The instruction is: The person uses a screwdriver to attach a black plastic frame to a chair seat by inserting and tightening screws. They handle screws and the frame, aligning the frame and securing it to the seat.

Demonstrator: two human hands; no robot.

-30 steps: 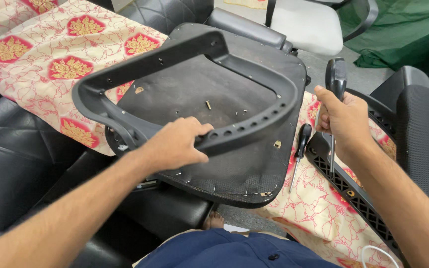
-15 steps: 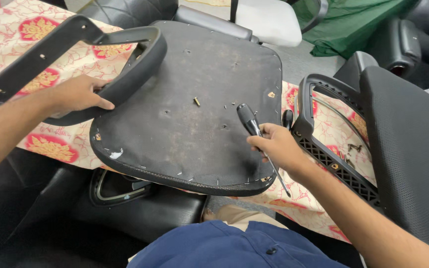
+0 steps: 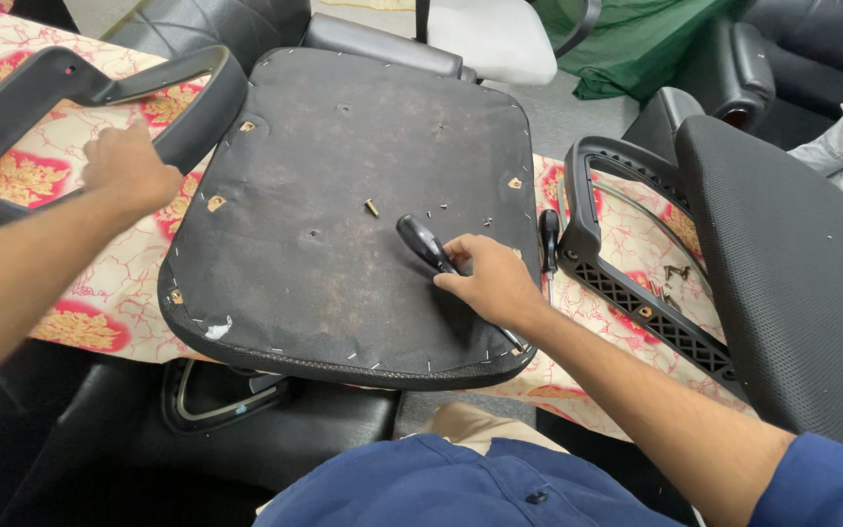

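My left hand (image 3: 129, 168) is closed around the black plastic armrest frame (image 3: 70, 93), gripping its bar at the left of the view, lifted just over the table (image 3: 100, 293) with the red-and-cream patterned cloth. My right hand (image 3: 485, 283) is wrapped around a screwdriver (image 3: 421, 242); its black handle sticks out up-left of my fingers and the shaft runs under my palm toward the seat's front edge.

The upturned seat base (image 3: 343, 195) lies flat in the middle of the table: dark fabric underside, staples along the rim, a few open screw holes. A brass screw (image 3: 372, 207) sits loose on it near the centre, with more tiny screws (image 3: 436, 207) scattered just right of it, close to my right hand.

A second black-handled tool (image 3: 548, 234) lies on the cloth just off the seat's right edge. Beside it is a black frame with a mesh strip (image 3: 636, 312), a few small screws (image 3: 675, 273) inside its opening. The mesh chair back (image 3: 792, 283) crowds the right side. Black padded chair (image 3: 207, 24) above, green cloth (image 3: 636, 39) top right, another armrest (image 3: 217, 400) below the table edge.
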